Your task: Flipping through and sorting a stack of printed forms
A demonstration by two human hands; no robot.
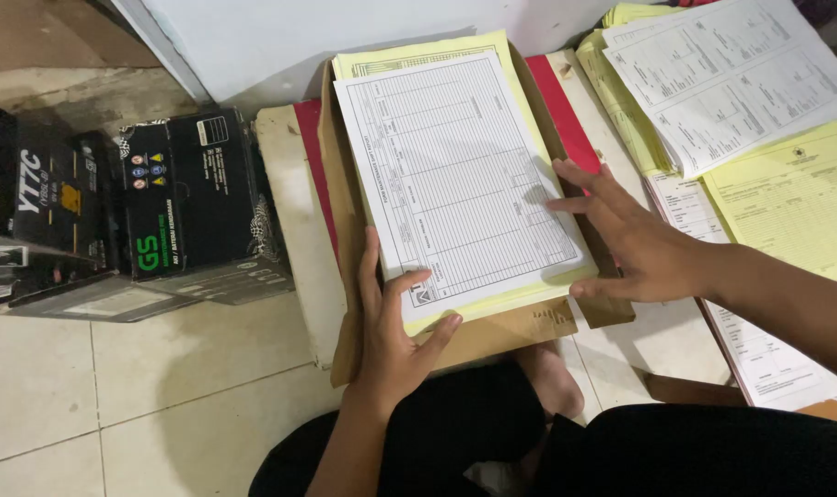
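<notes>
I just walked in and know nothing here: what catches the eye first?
A stack of white and yellow printed forms lies in a brown cardboard folder at centre, with the left hand at its bottom edge and the right hand at its right. Black cardboard boxes stand left.

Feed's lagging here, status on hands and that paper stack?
Both hands open: left hand grips the stack at its near edge; right hand flat on its right edge. Stack sits in brown folder.
</notes>
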